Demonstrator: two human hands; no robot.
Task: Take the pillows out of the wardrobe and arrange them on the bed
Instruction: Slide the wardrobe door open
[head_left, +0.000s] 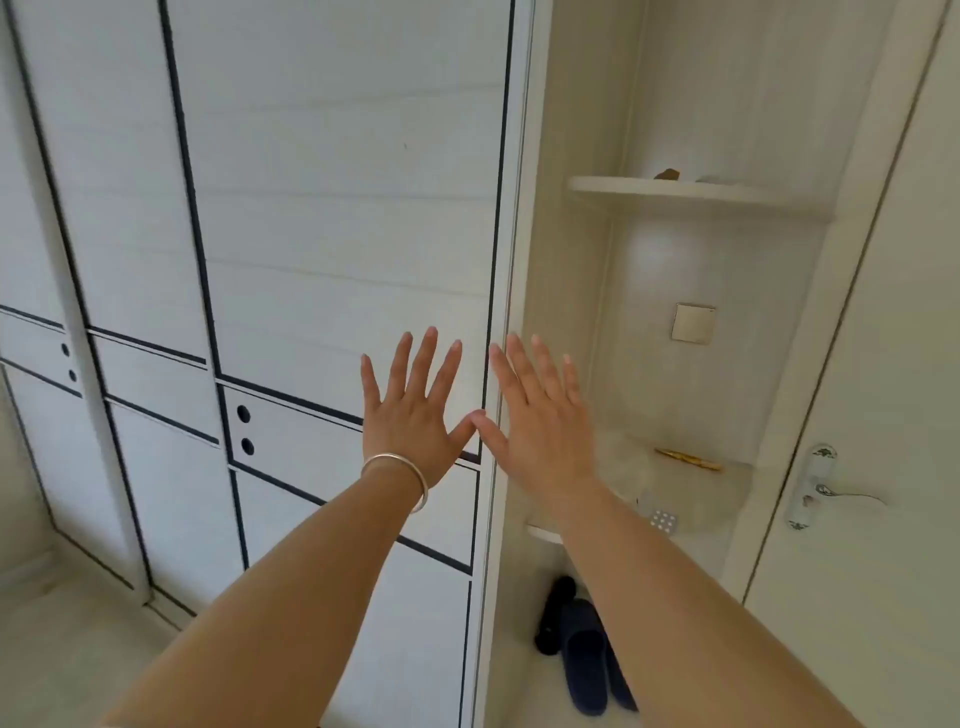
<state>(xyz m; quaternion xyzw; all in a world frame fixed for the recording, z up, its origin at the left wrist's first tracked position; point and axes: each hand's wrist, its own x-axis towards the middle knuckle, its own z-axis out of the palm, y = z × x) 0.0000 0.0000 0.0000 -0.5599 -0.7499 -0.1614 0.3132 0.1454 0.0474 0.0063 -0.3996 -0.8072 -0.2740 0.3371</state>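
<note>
Judging from the closed white sliding wardrobe door (337, 234), nothing is done yet: the left hand (410, 415) and right hand (540, 421) are spread empty near its right edge; pillows and bed are unseen.

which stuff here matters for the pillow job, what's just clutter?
Job: wardrobe door, shut; left hand and right hand, both open, empty. No pillows visible.

Clutter: slippers, corner shelves, wall switch, room door handle, bracelet.
</note>
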